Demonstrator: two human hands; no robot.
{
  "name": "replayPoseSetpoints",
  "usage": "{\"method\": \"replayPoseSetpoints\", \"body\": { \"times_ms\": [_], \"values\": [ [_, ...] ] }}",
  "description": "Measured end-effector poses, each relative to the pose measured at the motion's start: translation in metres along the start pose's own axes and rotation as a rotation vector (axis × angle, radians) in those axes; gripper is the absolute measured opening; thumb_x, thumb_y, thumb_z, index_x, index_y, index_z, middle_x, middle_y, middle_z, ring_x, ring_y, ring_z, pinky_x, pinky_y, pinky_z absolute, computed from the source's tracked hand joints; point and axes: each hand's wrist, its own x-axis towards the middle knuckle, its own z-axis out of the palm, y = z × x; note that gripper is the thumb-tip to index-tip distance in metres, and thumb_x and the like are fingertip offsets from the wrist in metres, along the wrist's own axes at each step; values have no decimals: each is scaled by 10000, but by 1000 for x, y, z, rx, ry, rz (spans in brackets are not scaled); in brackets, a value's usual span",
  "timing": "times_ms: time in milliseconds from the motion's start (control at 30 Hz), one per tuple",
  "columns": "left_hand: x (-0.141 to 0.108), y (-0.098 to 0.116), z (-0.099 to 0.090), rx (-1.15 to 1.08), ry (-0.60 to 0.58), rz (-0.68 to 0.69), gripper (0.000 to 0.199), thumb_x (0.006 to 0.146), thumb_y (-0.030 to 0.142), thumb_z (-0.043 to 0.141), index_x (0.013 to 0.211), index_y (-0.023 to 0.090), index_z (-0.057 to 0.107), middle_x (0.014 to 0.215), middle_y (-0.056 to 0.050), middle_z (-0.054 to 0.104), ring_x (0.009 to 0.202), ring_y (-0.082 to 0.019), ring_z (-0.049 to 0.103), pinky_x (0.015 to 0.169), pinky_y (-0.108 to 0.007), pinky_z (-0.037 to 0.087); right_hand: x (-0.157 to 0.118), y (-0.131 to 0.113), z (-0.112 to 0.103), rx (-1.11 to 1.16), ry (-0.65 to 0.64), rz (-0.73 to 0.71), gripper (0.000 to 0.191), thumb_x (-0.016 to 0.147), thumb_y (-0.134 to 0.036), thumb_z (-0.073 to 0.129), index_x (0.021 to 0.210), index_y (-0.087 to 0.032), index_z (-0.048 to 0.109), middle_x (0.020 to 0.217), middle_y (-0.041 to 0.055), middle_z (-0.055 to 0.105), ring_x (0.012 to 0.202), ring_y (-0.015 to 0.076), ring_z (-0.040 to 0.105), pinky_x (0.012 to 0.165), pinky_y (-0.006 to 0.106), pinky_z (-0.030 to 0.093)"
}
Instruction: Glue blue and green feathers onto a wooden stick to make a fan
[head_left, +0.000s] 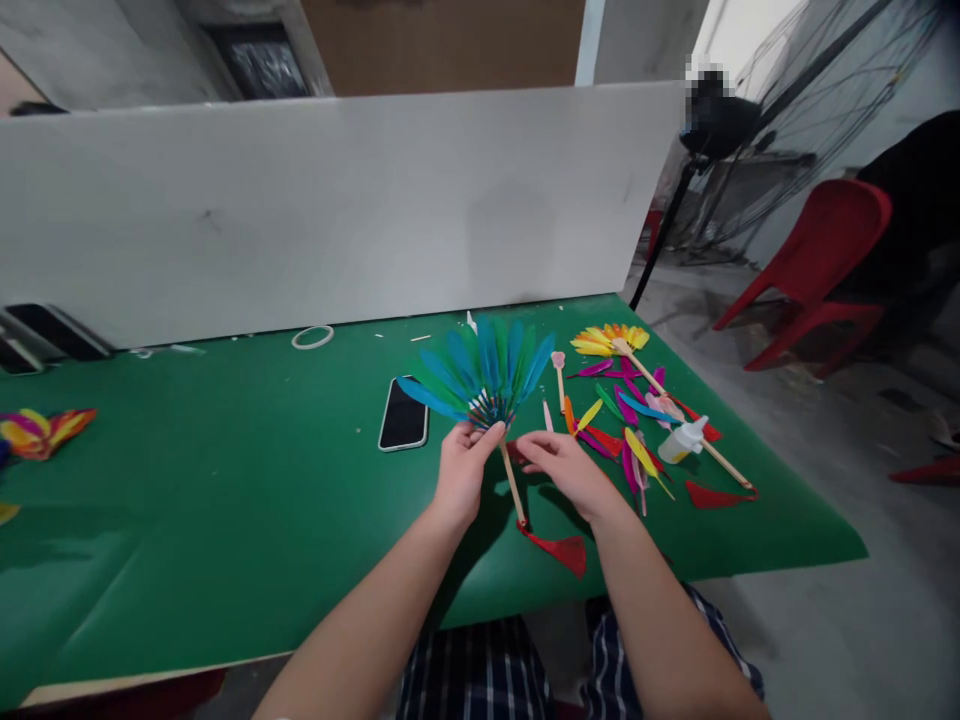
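Note:
My left hand point(463, 470) is closed round the top of the wooden handle of a feather fan point(484, 365), thumb in front. Blue and green feathers spread upward from the fan's base. Its handle slants down to a red tassel point(562, 552). Just right of the handle, my right hand point(564, 468) has its fingers curled together, pointing left. Whether something small is between those fingertips is hidden. Loose feathers point(634, 455) in pink, yellow, orange and red lie to the right of this hand, beside a white glue bottle point(684, 440).
A yellow feather fan point(611, 340) lies at the back right, and a small wooden stick point(559, 380) is nearer. A phone point(403, 415) lies left of my hands. Behind stand a tape ring point(313, 337) and a white board point(337, 210). Colourful feathers point(46, 432) lie far left.

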Motion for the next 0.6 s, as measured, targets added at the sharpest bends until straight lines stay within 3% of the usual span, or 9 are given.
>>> {"method": "replayPoseSetpoints", "body": {
  "times_ms": [100, 167, 300, 400, 600],
  "values": [
    [0, 2, 0, -7, 2, -13, 205, 669, 276, 662, 803, 144, 581, 683, 6, 616, 657, -90, 580, 663, -207, 435, -4, 1, 8, 23, -175, 14, 239, 743, -366, 538, 854, -183, 644, 749, 20, 646, 753, 133, 592, 718, 276, 445],
    [-2, 4, 1, -35, -39, -36, 220, 673, 285, 658, 836, 157, 584, 745, -6, 628, 697, -96, 583, 616, -185, 429, -4, 1, 12, 37, -184, 3, 212, 741, -343, 544, 837, -182, 643, 714, 11, 641, 712, 128, 594, 708, 277, 450],
    [-4, 13, -2, -250, -179, -132, 353, 746, 412, 550, 1004, 173, 568, 1013, -68, 611, 927, -141, 564, 747, -224, 448, -5, -1, 14, 31, -26, -55, 193, 705, -328, 580, 829, -191, 634, 695, 0, 628, 628, 129, 585, 615, 267, 466],
    [0, 27, -13, -467, -213, -231, 461, 783, 526, 410, 999, 154, 576, 1098, -100, 578, 1022, -186, 532, 886, -323, 415, -12, -2, 15, -206, 157, -190, 202, 714, -353, 566, 822, -198, 635, 699, 11, 622, 590, 134, 569, 553, 260, 454],
    [2, 50, -22, -648, -188, -135, 430, 814, 526, 308, 1094, 292, 537, 1193, -5, 540, 1132, -239, 463, 898, -441, 408, -47, 15, 30, -681, 289, -396, 211, 804, -329, 470, 863, -188, 615, 734, 25, 603, 593, 116, 538, 552, 233, 418]
  ]
}}
